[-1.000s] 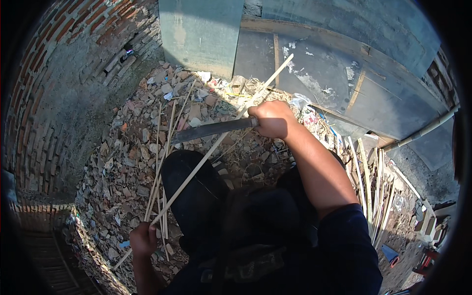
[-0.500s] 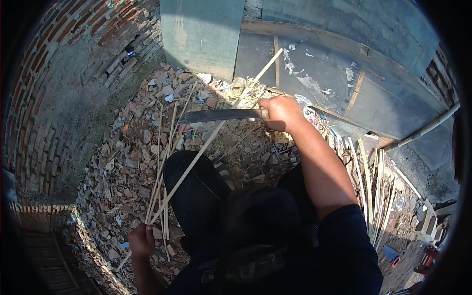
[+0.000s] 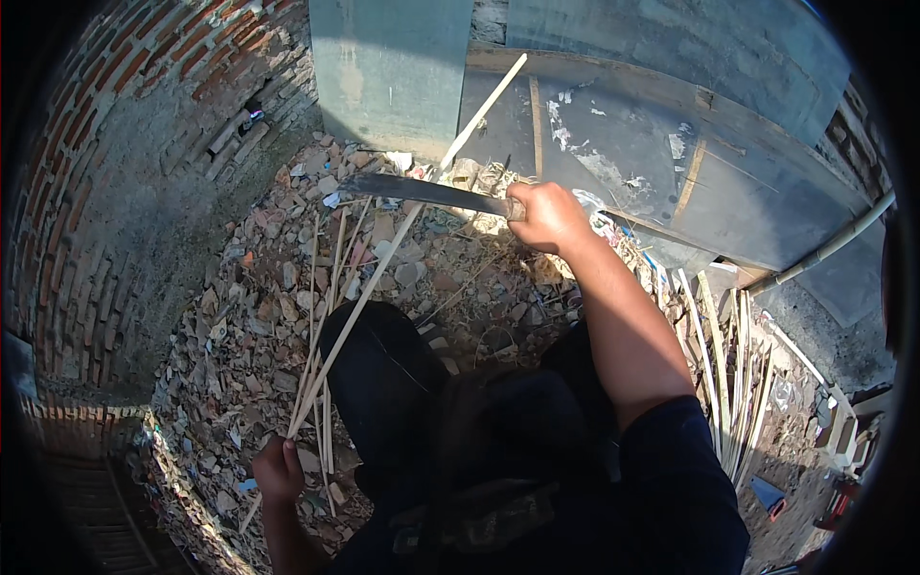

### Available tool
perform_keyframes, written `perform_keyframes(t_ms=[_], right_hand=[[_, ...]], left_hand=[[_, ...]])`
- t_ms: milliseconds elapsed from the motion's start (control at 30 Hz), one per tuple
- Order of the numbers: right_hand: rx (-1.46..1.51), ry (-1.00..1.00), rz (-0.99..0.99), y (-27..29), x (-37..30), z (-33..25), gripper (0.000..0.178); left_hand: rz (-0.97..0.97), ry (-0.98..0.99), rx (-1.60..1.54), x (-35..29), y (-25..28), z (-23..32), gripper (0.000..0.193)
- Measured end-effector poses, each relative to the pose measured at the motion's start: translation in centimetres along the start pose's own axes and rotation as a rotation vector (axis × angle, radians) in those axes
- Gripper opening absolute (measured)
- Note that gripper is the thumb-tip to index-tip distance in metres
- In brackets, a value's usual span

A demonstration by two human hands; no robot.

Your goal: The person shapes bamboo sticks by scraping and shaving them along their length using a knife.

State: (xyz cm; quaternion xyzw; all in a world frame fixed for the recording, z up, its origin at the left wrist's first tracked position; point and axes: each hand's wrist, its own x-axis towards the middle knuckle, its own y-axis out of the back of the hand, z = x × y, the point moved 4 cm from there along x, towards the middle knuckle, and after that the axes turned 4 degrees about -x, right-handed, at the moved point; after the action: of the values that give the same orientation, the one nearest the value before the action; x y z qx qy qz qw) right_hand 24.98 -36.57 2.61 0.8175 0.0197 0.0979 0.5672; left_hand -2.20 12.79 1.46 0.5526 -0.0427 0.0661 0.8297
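My left hand (image 3: 279,470) is closed around the lower part of a long pale wooden strip (image 3: 365,296), likely split bamboo. The strip slants up and away to the right, past my left knee. My right hand (image 3: 548,218) grips the short handle of a machete (image 3: 426,192). Its dark blade points left and lies across the strip, over its upper half. Several thinner strips (image 3: 331,278) lie on the rubble beside my left knee, partly under the held one.
Broken brick and stone rubble (image 3: 240,326) covers the ground. A brick wall (image 3: 105,192) rises on the left; a grey-green panel (image 3: 391,86) and dark sheets (image 3: 613,134) stand ahead. To the right lie a bundle of strips (image 3: 736,374) and a handsaw (image 3: 768,495).
The machete's tip has swung up and away, and the blade now tilts upward to the left. The held strip's far end has shifted left and farther out.
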Motion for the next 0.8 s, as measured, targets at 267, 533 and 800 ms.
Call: perform_keyframes(t_ms=[267,533,800], right_hand=[[-0.078,0.213,-0.205,-1.6,-0.7,-3.0,0.030],[0.044,0.342,-0.177,-2.9,-1.7,-6.2,0.024],[0.075,0.031,-0.282,-4.5,1.4,0.3,0.036]], left_hand=[[-0.080,0.093,-0.113,-0.6,-5.0,3.6,0.033],[-0.100,0.090,-0.026,0.3,-6.2,5.8,0.029],[-0.060,-0.017,0.027,1.1,-6.1,5.8,0.031]])
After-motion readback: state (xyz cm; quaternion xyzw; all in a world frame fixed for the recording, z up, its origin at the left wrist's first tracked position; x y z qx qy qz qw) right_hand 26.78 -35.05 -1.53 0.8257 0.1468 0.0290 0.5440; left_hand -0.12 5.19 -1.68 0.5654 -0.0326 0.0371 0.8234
